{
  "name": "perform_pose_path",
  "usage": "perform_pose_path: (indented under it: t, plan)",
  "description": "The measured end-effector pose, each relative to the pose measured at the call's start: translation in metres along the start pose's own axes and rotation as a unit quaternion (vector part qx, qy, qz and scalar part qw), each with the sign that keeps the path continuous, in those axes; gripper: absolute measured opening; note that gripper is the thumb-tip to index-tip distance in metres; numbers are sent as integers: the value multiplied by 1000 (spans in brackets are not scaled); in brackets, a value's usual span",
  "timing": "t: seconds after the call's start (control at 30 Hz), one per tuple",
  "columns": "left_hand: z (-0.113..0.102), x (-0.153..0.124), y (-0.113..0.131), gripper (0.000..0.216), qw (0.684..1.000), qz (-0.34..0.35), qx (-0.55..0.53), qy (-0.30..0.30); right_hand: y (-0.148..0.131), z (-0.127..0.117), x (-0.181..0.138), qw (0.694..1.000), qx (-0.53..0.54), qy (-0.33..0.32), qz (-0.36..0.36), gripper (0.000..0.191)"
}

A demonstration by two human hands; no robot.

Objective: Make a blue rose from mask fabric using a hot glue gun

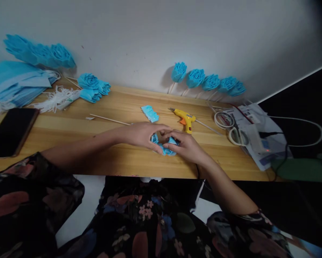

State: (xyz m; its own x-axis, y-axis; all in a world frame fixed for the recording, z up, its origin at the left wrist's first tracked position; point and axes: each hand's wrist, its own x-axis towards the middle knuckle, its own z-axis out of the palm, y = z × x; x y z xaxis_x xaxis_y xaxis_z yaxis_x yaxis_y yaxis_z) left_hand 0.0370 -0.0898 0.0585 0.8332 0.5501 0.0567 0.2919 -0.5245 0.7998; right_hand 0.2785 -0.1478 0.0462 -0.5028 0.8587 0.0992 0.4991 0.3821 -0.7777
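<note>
My left hand (139, 135) and my right hand (187, 145) meet at the front middle of the wooden table. Between them is a crinkled blue strip (169, 150), apparently mask fabric, partly hidden by the fingers. Fingers and thumb of each hand curl onto it. A thin wooden stick (109, 119) lies on the table, its right end reaching my left hand. Just beyond the hands rests another folded blue piece (150, 113). A yellow glue gun (186, 119) with an orange trigger lies on its side behind my right hand, a glue stick protruding from its back.
Several blue fabric flowers (195, 78) on sticks lean against the wall; more blue flowers (89, 87) lie at left. Blue face masks (18, 84), white ear loops (56, 99) and a phone (12, 132) occupy the left. Tape rolls (237, 136) and a power strip (257, 139) sit at right.
</note>
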Motion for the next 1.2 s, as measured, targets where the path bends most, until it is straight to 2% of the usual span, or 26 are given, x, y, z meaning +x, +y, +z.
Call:
perform_pose_path:
  t: [0.03,0.1,0.23,0.3,0.37,0.47,0.6,0.7,0.83,0.9,0.97,1.0,1.1,1.2]
  plan:
    - [3,-6,-1,74,1000,-5,21,5,0,2,1,1000,13,19,2,20]
    - [10,-18,-6,69,997,-28,70,22,2,6,2,998,38,46,12,22]
    - [17,-42,-15,32,981,-19,186,42,6,11,0,997,60,55,-1,22]
    - [18,-54,-16,24,964,-11,263,42,9,13,-3,997,47,51,-18,19]
    - [16,-63,-15,20,945,-2,325,22,12,15,-6,998,23,48,-27,19]
    - [15,-72,-12,18,931,5,364,-2,13,20,-8,999,-3,36,-41,19]
    - [18,-77,-15,21,917,-3,398,12,12,26,-7,997,9,62,-46,13]
    - [17,-80,-19,19,908,-13,419,4,15,26,-9,993,49,108,-9,11]
    - [9,-92,-20,16,915,-43,401,-9,22,15,-16,970,158,155,97,21]
    - [4,-101,-20,27,928,-48,369,25,25,10,-20,957,202,158,137,26]
    - [0,-109,-19,62,939,-52,334,69,26,8,-20,953,217,153,145,28]
    - [-1,-113,-20,71,944,-53,316,83,25,8,-19,955,215,152,137,27]
    - [-3,-118,-22,63,943,-73,293,141,20,12,-11,968,177,158,81,18]
    - [-2,-116,-20,53,925,-116,286,224,13,15,0,982,93,164,-5,11]
